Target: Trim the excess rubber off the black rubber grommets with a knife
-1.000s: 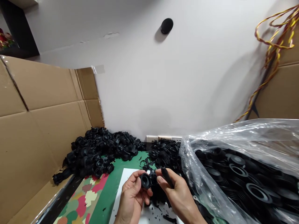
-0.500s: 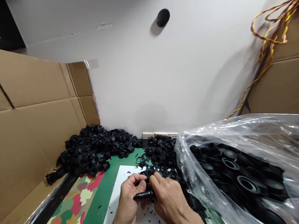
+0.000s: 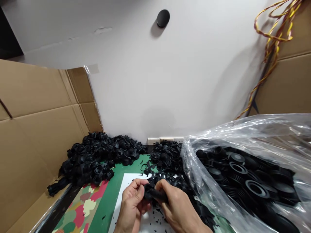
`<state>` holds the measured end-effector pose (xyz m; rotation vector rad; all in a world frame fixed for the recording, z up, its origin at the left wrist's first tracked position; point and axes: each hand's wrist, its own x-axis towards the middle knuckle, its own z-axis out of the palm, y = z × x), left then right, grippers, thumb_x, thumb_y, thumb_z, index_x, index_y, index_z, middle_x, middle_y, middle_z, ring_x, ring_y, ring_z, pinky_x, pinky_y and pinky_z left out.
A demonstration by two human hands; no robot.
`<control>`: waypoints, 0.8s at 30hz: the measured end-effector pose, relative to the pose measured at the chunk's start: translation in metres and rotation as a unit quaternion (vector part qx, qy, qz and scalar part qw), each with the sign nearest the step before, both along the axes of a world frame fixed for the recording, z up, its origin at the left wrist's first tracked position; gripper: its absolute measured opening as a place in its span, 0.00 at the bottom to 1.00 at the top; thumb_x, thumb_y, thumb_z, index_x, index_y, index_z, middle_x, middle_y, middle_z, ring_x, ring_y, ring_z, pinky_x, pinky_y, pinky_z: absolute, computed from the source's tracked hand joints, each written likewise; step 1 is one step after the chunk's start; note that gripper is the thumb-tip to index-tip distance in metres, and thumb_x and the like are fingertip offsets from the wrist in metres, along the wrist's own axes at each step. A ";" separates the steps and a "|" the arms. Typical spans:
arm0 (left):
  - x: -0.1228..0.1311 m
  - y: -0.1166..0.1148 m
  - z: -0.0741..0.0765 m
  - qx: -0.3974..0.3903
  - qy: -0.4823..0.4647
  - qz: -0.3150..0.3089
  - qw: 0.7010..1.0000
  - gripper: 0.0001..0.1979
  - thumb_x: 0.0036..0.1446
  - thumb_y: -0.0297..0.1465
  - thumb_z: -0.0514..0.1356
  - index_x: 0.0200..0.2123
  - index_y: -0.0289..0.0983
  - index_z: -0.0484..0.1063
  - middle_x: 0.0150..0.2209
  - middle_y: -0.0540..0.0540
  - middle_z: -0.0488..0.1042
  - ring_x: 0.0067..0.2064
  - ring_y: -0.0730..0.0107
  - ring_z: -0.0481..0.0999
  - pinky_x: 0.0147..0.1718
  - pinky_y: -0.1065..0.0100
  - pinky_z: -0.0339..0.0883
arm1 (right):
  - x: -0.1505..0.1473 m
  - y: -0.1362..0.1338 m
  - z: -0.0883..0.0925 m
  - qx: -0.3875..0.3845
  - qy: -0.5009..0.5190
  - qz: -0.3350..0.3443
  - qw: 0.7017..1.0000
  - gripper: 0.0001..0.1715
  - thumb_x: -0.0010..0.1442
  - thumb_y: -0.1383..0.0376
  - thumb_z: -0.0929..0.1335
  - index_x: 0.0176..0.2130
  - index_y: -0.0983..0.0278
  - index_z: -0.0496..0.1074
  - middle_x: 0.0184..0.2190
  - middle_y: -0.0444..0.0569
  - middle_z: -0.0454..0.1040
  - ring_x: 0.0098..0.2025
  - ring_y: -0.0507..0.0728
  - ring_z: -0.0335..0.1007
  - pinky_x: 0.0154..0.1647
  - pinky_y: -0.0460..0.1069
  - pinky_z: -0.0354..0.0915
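My left hand (image 3: 132, 202) pinches a small round black rubber part (image 3: 147, 191) between thumb and fingers. Close against it, my right hand (image 3: 176, 204) is closed around a black rod-like tool (image 3: 159, 195), whose one end points at the rubber part. The tool's working tip, if it has one, is hidden at the rubber. Both hands are over a white sheet (image 3: 126, 181) scattered with small black scraps. Just beyond the fingers lies a heap of black rubber trimmings (image 3: 167, 155).
Ribbed black rubber parts (image 3: 97, 155) are piled at the left beside a cardboard panel (image 3: 43, 129). On the right, a clear plastic bag (image 3: 194, 168) holds many larger black rubber pieces (image 3: 238, 168). A power strip (image 3: 153, 141) sits against the wall; twisted wires (image 3: 274, 58) hang at upper right.
The rod-like tool has swung round in my right hand, from pointing left below the fingers to lying against the rubber part. More of that part now shows. The view has shifted slightly.
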<state>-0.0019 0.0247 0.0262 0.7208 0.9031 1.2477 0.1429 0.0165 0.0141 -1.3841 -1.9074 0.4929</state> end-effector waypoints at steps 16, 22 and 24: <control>0.010 0.003 -0.009 0.015 0.056 0.001 0.998 0.19 0.33 0.40 0.73 0.18 0.33 0.71 0.16 0.53 0.66 0.19 0.78 0.62 0.19 0.76 0.55 | -0.013 0.002 -0.011 0.359 -0.185 -0.050 0.913 0.12 0.45 0.76 0.61 0.26 0.59 0.56 0.15 0.41 0.68 0.14 0.54 0.64 0.20 0.49 0.47; 0.002 0.012 -0.010 -0.027 0.043 0.104 0.993 0.18 0.31 0.34 0.74 0.16 0.34 0.67 0.12 0.56 0.63 0.13 0.81 0.61 0.12 0.78 0.49 | -0.026 0.000 -0.028 0.334 -0.164 0.013 0.928 0.10 0.46 0.73 0.62 0.25 0.58 0.57 0.15 0.40 0.68 0.14 0.53 0.62 0.19 0.49 0.47; -0.007 0.017 -0.007 -0.015 0.040 0.157 0.987 0.17 0.34 0.34 0.73 0.17 0.34 0.67 0.11 0.58 0.61 0.12 0.83 0.59 0.11 0.80 0.46 | -0.033 -0.002 -0.036 0.319 -0.167 0.081 0.930 0.09 0.47 0.72 0.63 0.25 0.59 0.58 0.16 0.38 0.69 0.14 0.52 0.61 0.18 0.48 0.48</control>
